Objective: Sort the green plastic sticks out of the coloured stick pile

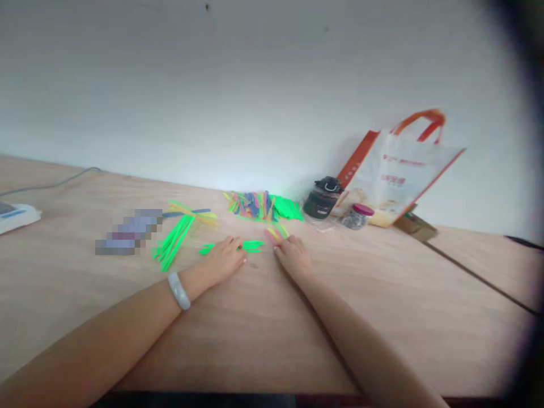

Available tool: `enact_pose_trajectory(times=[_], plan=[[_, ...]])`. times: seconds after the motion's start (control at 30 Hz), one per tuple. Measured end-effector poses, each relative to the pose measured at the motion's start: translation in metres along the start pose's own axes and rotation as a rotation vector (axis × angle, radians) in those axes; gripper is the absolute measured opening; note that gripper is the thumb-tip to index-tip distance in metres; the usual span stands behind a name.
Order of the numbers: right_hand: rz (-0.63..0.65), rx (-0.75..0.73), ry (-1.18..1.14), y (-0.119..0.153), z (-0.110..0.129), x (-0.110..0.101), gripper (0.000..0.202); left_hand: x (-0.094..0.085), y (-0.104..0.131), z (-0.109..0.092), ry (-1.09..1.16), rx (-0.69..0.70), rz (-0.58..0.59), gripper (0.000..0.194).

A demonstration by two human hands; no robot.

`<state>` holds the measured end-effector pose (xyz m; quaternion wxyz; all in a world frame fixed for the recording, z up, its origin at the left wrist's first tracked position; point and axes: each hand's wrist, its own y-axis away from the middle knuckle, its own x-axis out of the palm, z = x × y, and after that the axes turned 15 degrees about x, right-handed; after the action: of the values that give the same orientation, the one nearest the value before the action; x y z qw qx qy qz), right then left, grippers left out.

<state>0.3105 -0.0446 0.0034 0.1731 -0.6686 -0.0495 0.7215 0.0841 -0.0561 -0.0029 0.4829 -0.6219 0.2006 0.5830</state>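
Currently, both bare hands rest low over a light wood-grain tabletop [238, 345]. Left hand [225, 258]: palm down, fingers loosely bent, lying across a small row of slim bright-green strips [254, 244] whose ends show on both sides of it; cannot tell whether they are gripped or only covered. A broad pale-grey bangle [179, 290] circles the left wrist. Right hand [293, 255]: fingers partly curled, at the near ends of a few pink and yellow strips [278, 232]; grip cannot be told.

Left of the left hand: a loose bundle of longer bright-green strips [176, 242], with blue and yellow strips at its far end. Beyond the hands, near the wall: a heaped pile of multicoloured strips [250, 205], green at its right end.

Labels: white carrier bag with orange handles [399, 175] bears red print, too blurred to read. Black lidded bottle [321, 201] carries small white lettering, illegible. Clear jar with a dark-pink lid [357, 218] stands just beside the bottle; contents unclear. A flat rectangular object [130, 232] at left is pixelated, so any writing is hidden.
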Motion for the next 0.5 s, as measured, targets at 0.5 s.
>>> enact_pose_trajectory(times=[0.5], plan=[[-0.026, 0.034, 0.025, 0.003, 0.004, 0.000, 0.024, 0.010, -0.001, 0.000, 0.020, -0.011, -0.037, 0.015]])
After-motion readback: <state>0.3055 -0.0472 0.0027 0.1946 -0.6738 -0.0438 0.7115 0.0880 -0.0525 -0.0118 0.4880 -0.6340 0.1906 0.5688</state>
